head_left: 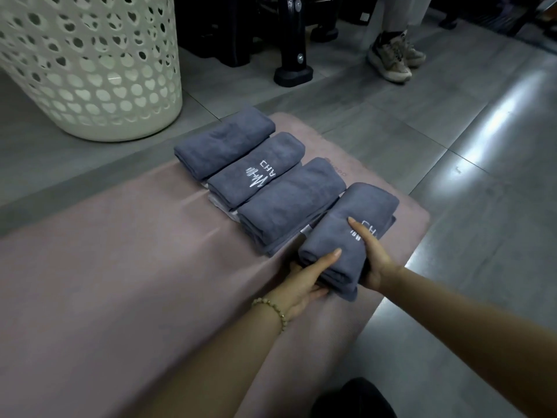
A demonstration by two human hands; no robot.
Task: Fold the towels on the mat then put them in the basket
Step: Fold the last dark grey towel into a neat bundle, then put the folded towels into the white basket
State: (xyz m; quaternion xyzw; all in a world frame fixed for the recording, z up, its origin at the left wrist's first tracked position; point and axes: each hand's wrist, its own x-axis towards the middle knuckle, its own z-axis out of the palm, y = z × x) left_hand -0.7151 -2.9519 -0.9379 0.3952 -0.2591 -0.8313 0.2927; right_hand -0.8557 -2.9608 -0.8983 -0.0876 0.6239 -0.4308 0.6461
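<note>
1. Head view: four grey towels lie folded in a row on the pink mat (120, 267), and both hands are on the nearest folded towel (361, 203) at the mat's right end.
2. The left hand (304, 282) grasps the towel's near end, thumb laid over the top and fingers tucked beneath. The right hand (373, 254) clasps its right side, thumb on top, the other fingers hidden round the edge.
3. Folding looks finished, so the step in hand is probably picking up this towel for the basket.
4. The three other folded towels (256, 167) sit side by side beyond it, untouched.
5. The next move calls for lifting the bundle level so the layers don't slip, then carrying it up and left into the perforated white laundry basket (90, 70). That stands on the floor beyond the mat's far end, its rim out of view.
</note>
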